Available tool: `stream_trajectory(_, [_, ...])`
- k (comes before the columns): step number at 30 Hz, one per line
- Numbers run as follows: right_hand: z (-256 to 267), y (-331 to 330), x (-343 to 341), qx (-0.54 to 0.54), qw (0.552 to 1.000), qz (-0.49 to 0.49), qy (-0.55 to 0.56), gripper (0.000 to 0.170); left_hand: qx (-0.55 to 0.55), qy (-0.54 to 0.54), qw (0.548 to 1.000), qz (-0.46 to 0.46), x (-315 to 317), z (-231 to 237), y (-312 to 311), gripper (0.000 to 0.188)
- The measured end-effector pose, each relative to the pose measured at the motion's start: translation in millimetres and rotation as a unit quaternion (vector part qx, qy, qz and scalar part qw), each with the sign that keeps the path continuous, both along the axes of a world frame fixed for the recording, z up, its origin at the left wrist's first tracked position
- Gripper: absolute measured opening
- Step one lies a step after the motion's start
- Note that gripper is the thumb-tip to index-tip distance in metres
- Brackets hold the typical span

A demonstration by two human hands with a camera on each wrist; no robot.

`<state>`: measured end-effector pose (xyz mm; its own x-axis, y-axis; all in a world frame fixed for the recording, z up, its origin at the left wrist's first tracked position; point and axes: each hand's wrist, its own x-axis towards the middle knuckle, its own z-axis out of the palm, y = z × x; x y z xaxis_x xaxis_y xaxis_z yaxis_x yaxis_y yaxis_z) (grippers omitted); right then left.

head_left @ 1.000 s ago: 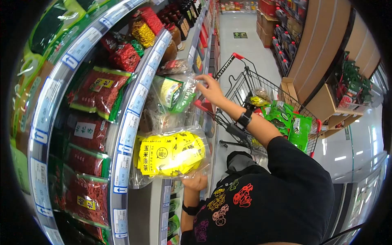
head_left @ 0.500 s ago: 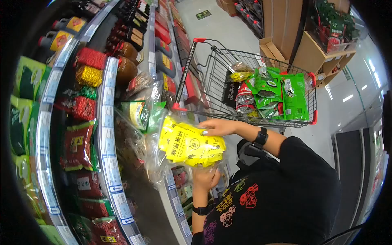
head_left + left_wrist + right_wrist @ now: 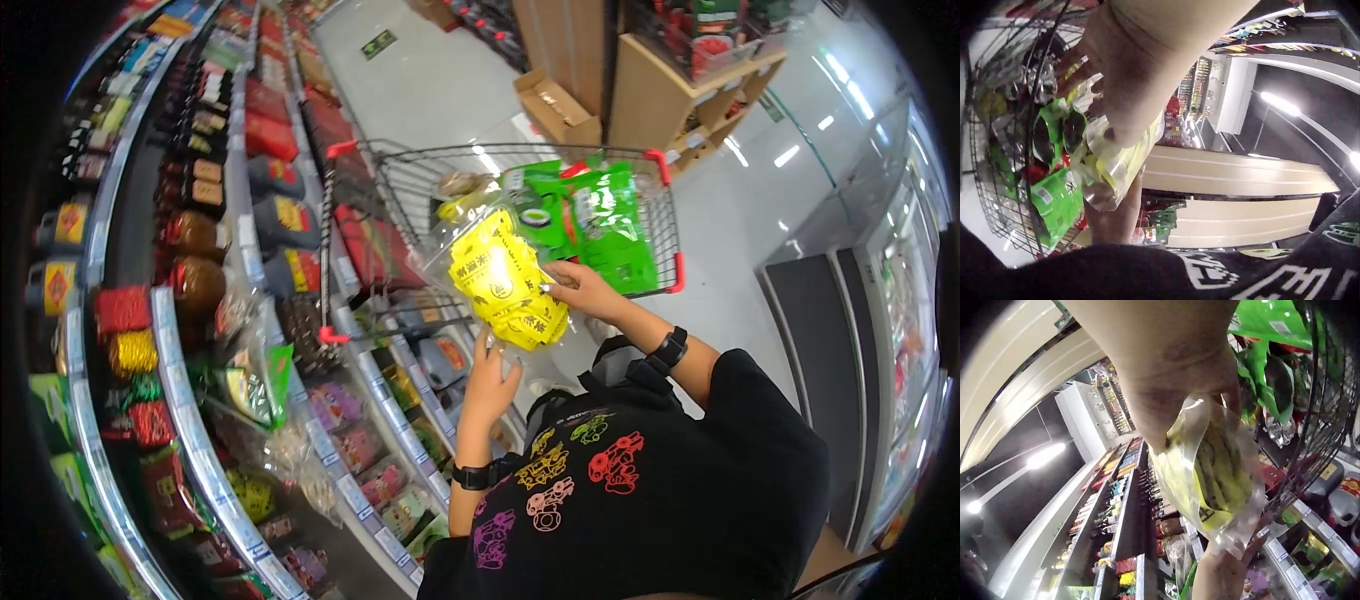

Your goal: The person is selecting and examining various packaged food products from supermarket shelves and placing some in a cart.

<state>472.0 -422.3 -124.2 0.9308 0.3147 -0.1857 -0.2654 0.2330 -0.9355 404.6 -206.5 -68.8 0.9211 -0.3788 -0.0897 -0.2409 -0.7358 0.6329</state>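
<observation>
Yellow bag (image 3: 503, 278) has moved toward the cart (image 3: 673, 272); left fingers (image 3: 484, 354) and right fingers (image 3: 564, 287) grip it, partly closed.

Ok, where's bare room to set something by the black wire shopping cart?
Bare pale floor shows beyond the cart, left of the brown cardboard box, and right of the cart, before the dark grey panels. The cart's right half is crowded with shiny green bags; a clear plastic bag of yellow packets blocks the middle.

Price tags (image 3: 185, 398) blurred; cart (image 3: 659, 168) part-hid bhnd yel bag (image 3: 505, 280).
</observation>
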Motion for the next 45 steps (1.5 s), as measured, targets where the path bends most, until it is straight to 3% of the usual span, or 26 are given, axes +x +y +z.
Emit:
stream_trajectory(1, [0.5, -15.9, 2.6, -0.003, 1.000, -0.015, 0.001, 0.044, -0.003, -0.043, 0.999, -0.016, 7.9, -10.0, -12.3, 0.051])
stream_trajectory(3, [4.6, -47.3, 5.1, -0.009, 0.999, -0.046, 0.011, 0.046, -0.139, 0.091, 0.984, 0.068, 20.5, -21.5, -42.3, 0.051])
stream_trajectory(4, [3.0, -60.1, 5.4, -0.018, 0.997, -0.070, -0.002, 0.047, -0.204, 0.157, 0.960, 0.109, 27.5, -24.3, -55.7, 0.051])
stream_trajectory(5, [-2.2, -71.6, 5.6, -0.027, 0.995, -0.092, -0.015, 0.047, -0.332, 0.192, 0.908, 0.165, 33.5, -26.4, -75.3, 0.050])
stream_trajectory(8, [-14.3, -100.9, 5.2, -0.050, 0.991, -0.123, -0.020, 0.045, -0.391, 0.189, 0.882, 0.185, 48.2, -39.7, -116.1, 0.054])
stream_trajectory(10, [-7.7, -114.2, 6.8, -0.048, 0.992, -0.119, 0.019, 0.044, -0.363, 0.218, 0.886, 0.187, 51.7, -31.4, -141.8, 0.059])
stream_trajectory(15, [-14.5, -126.7, -1.5, -0.110, 0.981, -0.145, 0.068, 0.030, -0.308, 0.294, 0.894, 0.140, 57.8, -74.6, -139.4, 0.054])
stream_trajectory(18, [-34.5, -124.3, -2.3, -0.164, 0.969, -0.158, 0.100, 0.031, -0.358, 0.289, 0.878, 0.135, 64.6, -79.4, -143.5, 0.051])
stream_trajectory(19, [-37.5, -117.5, -1.5, -0.129, 0.963, -0.220, 0.088, 0.030, -0.341, 0.285, 0.887, 0.126, 71.9, -79.7, -143.8, 0.052])
stream_trajectory(22, [-53.9, -111.2, 12.9, -0.159, 0.946, -0.269, 0.082, 0.030, -0.296, 0.269, 0.911, 0.101, 94.1, -75.7, -143.0, 0.054])
stream_trajectory(23, [-53.7, -109.7, 16.0, -0.128, 0.948, -0.279, 0.079, 0.032, -0.232, 0.251, 0.936, 0.082, 104.5, -72.4, -138.9, 0.055])
stream_trajectory(26, [-52.6, -107.1, 39.8, -0.233, 0.941, -0.231, 0.084, 0.035, -0.215, 0.274, 0.933, 0.088, 136.6, -78.7, -130.7, 0.050])
stream_trajectory(27, [-48.0, -105.5, 48.1, -0.308, 0.925, -0.213, 0.067, 0.037, -0.255, 0.315, 0.909, 0.100, 146.9, -59.1, -132.3, 0.047])
stream_trajectory(29, [-34.2, -96.9, 62.5, -0.437, 0.874, -0.211, 0.000, 0.043, -0.333, 0.302, 0.889, 0.080, 168.5, -108.7, -124.3, 0.043])
stream_trajectory(30, [-27.3, -93.9, 69.6, -0.486, 0.843, -0.223, -0.054, 0.046, -0.306, 0.304, 0.899, 0.082, 177.7, -99.1, -126.8, 0.041])
stream_trajectory(31, [-16.0, -97.1, 76.3, -0.495, 0.844, -0.204, -0.045, 0.047, -0.275, 0.301, 0.909, 0.088, 186.7, -84.2, -126.8, 0.040])
stream_trajectory(33, [2.9, -97.6, 84.5, -0.505, 0.849, -0.155, -0.026, 0.050, -0.139, 0.159, 0.975, 0.066, 195.4, -67.9, -127.9, 0.045])
stream_trajectory(34, [3.2, -99.2, 87.8, -0.522, 0.842, -0.134, -0.021, 0.051, -0.100, 0.164, 0.979, 0.065, 198.1, -52.7, -129.8, 0.049])
stream_trajectory(39, [-10.4, -112.2, 75.9, -0.575, 0.815, -0.059, -0.042, 0.049, 0.096, 0.232, 0.967, -0.042, 210.9, -86.6, -123.5, 0.060])
stream_trajectory(42, [-4.3, -129.0, 65.1, -0.578, 0.810, 0.072, -0.067, 0.048, 0.187, 0.210, 0.953, -0.116, 201.5, -93.8, -117.9, 0.060])
stream_trajectory(45, [1.8, -141.1, 55.5, -0.592, 0.791, 0.143, -0.063, 0.050, 0.189, 0.181, 0.952, -0.159, 185.2, -76.6, -116.0, 0.061])
